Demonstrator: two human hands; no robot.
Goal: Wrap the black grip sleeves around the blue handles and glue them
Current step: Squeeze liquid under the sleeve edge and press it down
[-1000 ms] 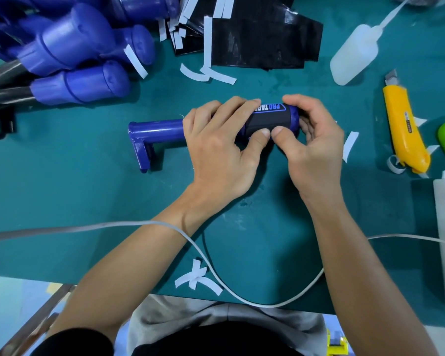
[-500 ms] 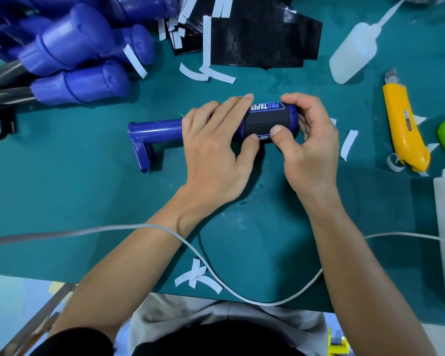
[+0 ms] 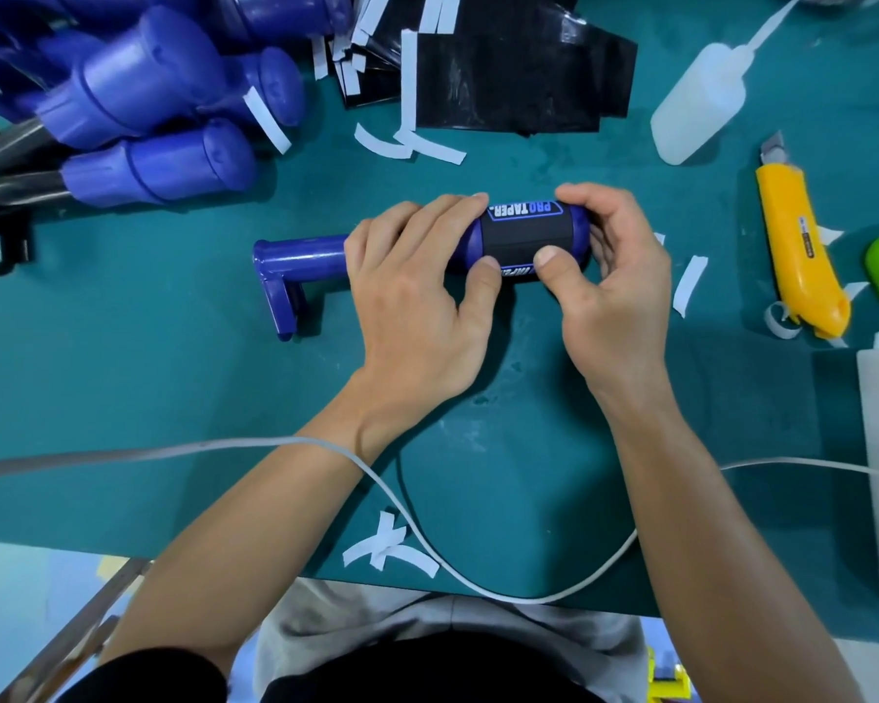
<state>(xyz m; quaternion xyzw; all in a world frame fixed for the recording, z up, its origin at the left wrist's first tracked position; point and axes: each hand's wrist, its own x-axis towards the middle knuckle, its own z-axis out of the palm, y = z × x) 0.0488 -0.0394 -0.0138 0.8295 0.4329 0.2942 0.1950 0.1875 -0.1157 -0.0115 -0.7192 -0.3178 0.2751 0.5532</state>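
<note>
Teal cutting mat (image 3: pixel 123 378) covers the workbench where a person wraps a black grip sleeve (image 3: pixel 526 235) around a blue handle (image 3: pixel 305 253) lying on its side at the centre of the mat. The left hand (image 3: pixel 417 307) curls over the handle's shaft with its thumb pressed to the sleeve's near edge. The right hand (image 3: pixel 615 291) cups the rounded end, thumb flat on the sleeve beside the other thumb.

The step appears to be seating the wrap. Done well, it calls for both thumbs to smooth the sleeve outward from the middle, keeping its edges square to the handle so the printed panels line up and no wrinkle is trapped before glue goes on. One hand will likely have to pin the seam while the other reaches for the clear squeeze bottle (image 3: pixel 696 109), which lies well apart at upper right.

White lettering on the sleeve reads "PRO TAPER", upside down to the camera, with part of the same word along the near edge. A small label on the yellow utility knife (image 3: pixel 797 246) is too fine to read.
</note>
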